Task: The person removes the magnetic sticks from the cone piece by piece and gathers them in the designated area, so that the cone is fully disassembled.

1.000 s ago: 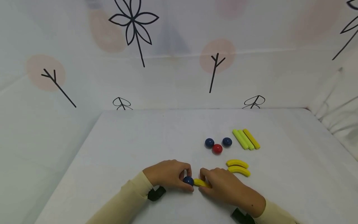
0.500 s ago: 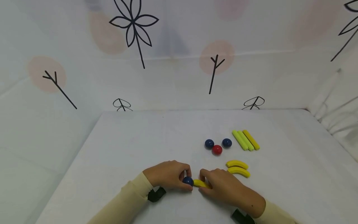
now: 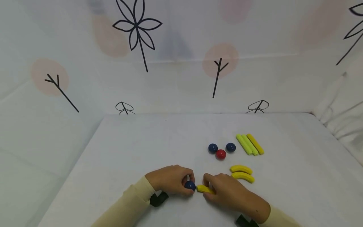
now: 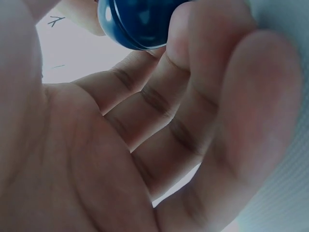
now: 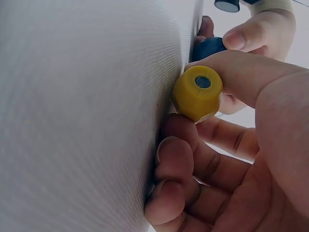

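Observation:
In the head view my left hand (image 3: 171, 179) pinches a glossy blue ball (image 3: 190, 185) between thumb and fingers, close above the white table. The left wrist view shows the blue ball (image 4: 137, 21) at the fingertips, with a groove around it. Just to the right, my right hand (image 3: 228, 190) grips a short curved yellow rod (image 3: 204, 189) between thumb and fingers. A dark round inset marks the near end of the yellow rod (image 5: 198, 94) in the right wrist view. A narrow gap separates rod and ball; the rod's other end is hidden by my hand.
Behind my right hand lie two curved yellow rods (image 3: 241, 173) side by side. Farther back are two blue balls (image 3: 213, 148) and a red ball (image 3: 221, 154). Right of them, two lime straight rods (image 3: 246, 144) and a yellow straight rod (image 3: 255, 143) lie on the table (image 3: 136, 138).
The blue ball and the curved yellow rod touched earlier; now a small gap shows between them, the ball having shifted slightly left. The head view has tilted up a little.

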Available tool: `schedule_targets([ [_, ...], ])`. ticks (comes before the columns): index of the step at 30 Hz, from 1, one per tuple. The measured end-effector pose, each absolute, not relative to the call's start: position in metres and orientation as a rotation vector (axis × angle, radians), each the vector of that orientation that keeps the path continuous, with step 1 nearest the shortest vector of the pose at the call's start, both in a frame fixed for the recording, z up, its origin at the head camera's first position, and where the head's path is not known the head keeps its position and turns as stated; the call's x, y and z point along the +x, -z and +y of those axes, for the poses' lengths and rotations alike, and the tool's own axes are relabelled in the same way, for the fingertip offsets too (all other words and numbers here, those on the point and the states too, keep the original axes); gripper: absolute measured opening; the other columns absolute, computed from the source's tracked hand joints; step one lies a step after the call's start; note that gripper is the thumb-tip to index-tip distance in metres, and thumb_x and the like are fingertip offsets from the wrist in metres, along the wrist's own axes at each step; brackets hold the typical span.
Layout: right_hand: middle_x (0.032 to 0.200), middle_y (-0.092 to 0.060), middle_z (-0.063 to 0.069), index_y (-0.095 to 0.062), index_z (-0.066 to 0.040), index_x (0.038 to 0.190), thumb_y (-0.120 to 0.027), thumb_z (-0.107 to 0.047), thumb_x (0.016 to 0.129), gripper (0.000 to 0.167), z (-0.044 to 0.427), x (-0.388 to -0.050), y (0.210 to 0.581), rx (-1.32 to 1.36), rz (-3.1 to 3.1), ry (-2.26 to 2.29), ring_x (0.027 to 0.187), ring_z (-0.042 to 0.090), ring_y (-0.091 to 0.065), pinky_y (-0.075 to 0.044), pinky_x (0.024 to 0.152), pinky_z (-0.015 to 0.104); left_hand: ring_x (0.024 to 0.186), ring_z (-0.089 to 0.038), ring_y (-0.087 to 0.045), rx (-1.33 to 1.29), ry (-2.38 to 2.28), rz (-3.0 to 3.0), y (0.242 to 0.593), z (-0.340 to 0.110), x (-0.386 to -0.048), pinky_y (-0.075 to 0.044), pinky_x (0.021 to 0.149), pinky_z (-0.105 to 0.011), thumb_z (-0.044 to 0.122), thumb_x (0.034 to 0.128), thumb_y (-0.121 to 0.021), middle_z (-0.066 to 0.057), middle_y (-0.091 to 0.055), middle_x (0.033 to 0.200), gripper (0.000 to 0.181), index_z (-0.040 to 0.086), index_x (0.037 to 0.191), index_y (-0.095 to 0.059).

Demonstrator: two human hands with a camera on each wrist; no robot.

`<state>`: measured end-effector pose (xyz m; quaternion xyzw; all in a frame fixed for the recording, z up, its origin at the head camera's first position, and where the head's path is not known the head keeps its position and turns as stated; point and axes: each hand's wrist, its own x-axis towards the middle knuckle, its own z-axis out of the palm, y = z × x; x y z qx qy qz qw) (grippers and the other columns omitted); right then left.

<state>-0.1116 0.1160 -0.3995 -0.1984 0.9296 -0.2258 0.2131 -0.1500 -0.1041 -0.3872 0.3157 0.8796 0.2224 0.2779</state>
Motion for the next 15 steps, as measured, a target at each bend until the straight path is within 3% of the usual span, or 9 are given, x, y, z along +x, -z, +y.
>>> schedule_targets([
  [15, 0.066, -0.054, -0.009, -0.063, -0.021, 0.096, -0.079, -0.03, 0.086, 0.021, 0.1173, -0.111, 0.3993, -0.579, 2.567, 0.636, 0.058, 0.009, -0.049, -0.043, 0.056, 0.022, 0.067, -0.003, -0.053, 0.805, -0.63, 2.321, 0.3932, -0.105, -0.1541, -0.044, 0.062, -0.022, 0.035, 0.0861, -0.069, 0.012, -0.059, 0.078, 0.018, 0.028, 0.101, -0.061],
])
